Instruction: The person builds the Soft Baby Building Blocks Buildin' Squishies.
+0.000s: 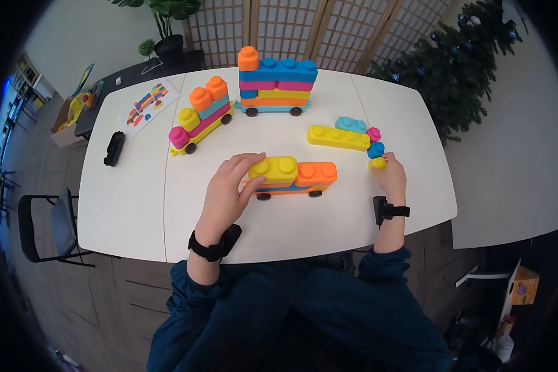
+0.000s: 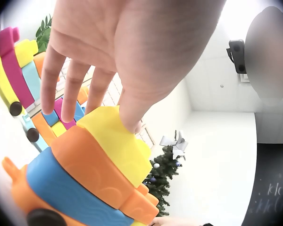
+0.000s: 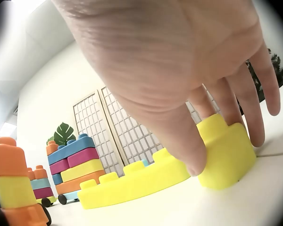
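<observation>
My left hand [image 1: 225, 195] holds a yellow block [image 1: 281, 170] at its left end, thumb on the near side and fingers behind. That block sits on top of a low wheeled toy wagon [image 1: 285, 191], beside an orange block [image 1: 317, 173]. Over at the right, my right hand [image 1: 392, 178] pinches a small yellow block [image 3: 228, 157] low at the tabletop, thumb on one side and fingers on the other. Close behind it lie a small blue block [image 1: 376, 150], a small pink block [image 1: 373, 134], a long yellow block [image 1: 338, 137] and a turquoise block [image 1: 351, 124].
Behind the wagon stand a tall stacked block wagon [image 1: 278, 87] and a stepped one [image 1: 206, 118] on wheels. A picture sheet [image 1: 149, 108] and a black case [image 1: 114, 149] lie on the left of the white table [image 1: 130, 211].
</observation>
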### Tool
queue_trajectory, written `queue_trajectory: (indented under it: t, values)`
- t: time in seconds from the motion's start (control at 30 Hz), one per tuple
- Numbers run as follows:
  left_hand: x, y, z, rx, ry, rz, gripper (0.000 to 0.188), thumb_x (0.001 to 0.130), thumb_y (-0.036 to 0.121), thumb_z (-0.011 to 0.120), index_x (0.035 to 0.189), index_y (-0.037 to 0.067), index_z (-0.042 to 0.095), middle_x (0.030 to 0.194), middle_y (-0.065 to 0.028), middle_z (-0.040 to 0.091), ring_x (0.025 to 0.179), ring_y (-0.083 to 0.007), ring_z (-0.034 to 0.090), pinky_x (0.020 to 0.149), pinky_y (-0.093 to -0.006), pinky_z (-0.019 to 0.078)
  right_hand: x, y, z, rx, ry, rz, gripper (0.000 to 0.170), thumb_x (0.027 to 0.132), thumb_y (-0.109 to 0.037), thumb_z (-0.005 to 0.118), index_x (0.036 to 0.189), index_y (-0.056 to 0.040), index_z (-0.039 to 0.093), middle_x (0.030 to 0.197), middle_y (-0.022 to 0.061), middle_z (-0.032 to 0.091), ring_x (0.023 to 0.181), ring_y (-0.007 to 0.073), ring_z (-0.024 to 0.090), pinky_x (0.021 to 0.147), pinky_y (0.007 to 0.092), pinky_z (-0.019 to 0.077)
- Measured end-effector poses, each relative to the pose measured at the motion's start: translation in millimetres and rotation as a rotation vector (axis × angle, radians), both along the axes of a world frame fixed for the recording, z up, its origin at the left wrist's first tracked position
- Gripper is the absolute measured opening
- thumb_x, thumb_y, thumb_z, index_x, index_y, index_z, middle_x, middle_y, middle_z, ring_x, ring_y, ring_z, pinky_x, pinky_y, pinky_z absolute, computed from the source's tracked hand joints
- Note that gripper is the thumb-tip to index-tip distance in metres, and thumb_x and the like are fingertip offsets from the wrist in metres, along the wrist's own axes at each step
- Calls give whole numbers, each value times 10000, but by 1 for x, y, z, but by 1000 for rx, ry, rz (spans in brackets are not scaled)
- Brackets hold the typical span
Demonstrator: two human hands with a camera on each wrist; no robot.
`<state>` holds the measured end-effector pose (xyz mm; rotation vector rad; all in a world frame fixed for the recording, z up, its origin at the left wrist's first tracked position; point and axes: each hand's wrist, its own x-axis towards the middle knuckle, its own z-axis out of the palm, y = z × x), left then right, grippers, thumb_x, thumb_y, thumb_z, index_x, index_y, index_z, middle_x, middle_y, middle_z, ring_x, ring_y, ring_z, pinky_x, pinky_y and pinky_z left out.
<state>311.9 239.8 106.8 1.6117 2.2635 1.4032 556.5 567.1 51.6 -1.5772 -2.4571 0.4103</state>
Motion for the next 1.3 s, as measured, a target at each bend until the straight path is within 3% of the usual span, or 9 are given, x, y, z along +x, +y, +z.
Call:
queue_trajectory:
  t: [0.1, 0.17, 0.37, 0.57, 0.63, 0.77, 0.87, 0.93, 1.3]
  values:
    - [0, 0, 3, -20, -9, 14, 347, 930, 172, 715, 1262, 94, 655, 1212, -101, 680, 1094, -319, 650, 924, -386, 537, -13, -20, 24, 41, 93, 51, 476, 805, -170, 793, 1234, -64, 614, 1220, 148, 670, 1065, 338, 674, 883, 427, 549]
    - [1, 0, 3, -34, -24, 16, 344, 929, 170, 715, 1260, 96, 657, 1208, -98, 682, 1088, -318, 654, 917, -385, 541, -25, -40, 42, 70, 609, 476, 477, 792, -81, 791, 1242, -66, 637, 1209, 144, 670, 1067, 318, 666, 933, 387, 537]
    - [1, 0, 3, -36, -40, 14, 349, 921, 152, 719, 1258, 89, 657, 1195, -115, 682, 1070, -334, 665, 899, -389, 549, -65, -105, 81, -250, 685, 899, 478, 787, -65, 820, 1234, -46, 653, 1204, 128, 679, 1098, 268, 665, 957, 338, 526]
    - [-1, -1, 2, -43, -66, 10, 366, 939, 142, 717, 1296, 97, 649, 1241, -93, 684, 1072, -255, 674, 836, -339, 551, -77, -108, 63, -302, 650, 905, 469, 788, -86, 838, 1220, -41, 659, 1160, 110, 704, 1066, 256, 687, 943, 335, 538]
    - [-1, 0, 5, -20, -113, -4, 345, 924, 139, 717, 1259, 81, 656, 1202, -130, 680, 1064, -347, 673, 892, -389, 555, -78, -110, 60, -306, 648, 901, 471, 787, -88, 840, 1220, -42, 659, 1163, 112, 703, 1068, 258, 686, 945, 335, 537]
    - [-2, 0, 3, -31, -118, -1, 348, 926, 137, 715, 1263, 78, 652, 1204, -131, 679, 1068, -350, 674, 889, -390, 557, -79, -110, 57, -290, 648, 910, 478, 792, -96, 843, 1230, -48, 658, 1169, 116, 701, 1069, 266, 684, 948, 336, 534]
    - [-3, -1, 1, -47, -91, -3, 371, 942, 108, 707, 1308, 90, 644, 1244, -106, 678, 1082, -252, 677, 839, -334, 577, -78, -109, 57, -296, 642, 915, 482, 797, -103, 842, 1239, -53, 658, 1178, 117, 700, 1072, 264, 684, 949, 338, 534]
    - [-1, 0, 4, -20, -117, 0, 347, 928, 142, 713, 1264, 79, 651, 1202, -130, 679, 1065, -354, 672, 880, -391, 558, -78, -109, 57, -305, 644, 919, 483, 799, -105, 841, 1242, -54, 657, 1181, 118, 699, 1074, 265, 683, 950, 340, 535]
    - [-2, 0, 4, -33, -89, 11, 351, 930, 165, 717, 1268, 93, 657, 1190, -121, 684, 1031, -346, 679, 831, -387, 565, -69, -88, 50, -285, 711, 875, 485, 811, -103, 844, 1256, -42, 659, 1270, 110, 690, 1155, 228, 663, 995, 341, 520]
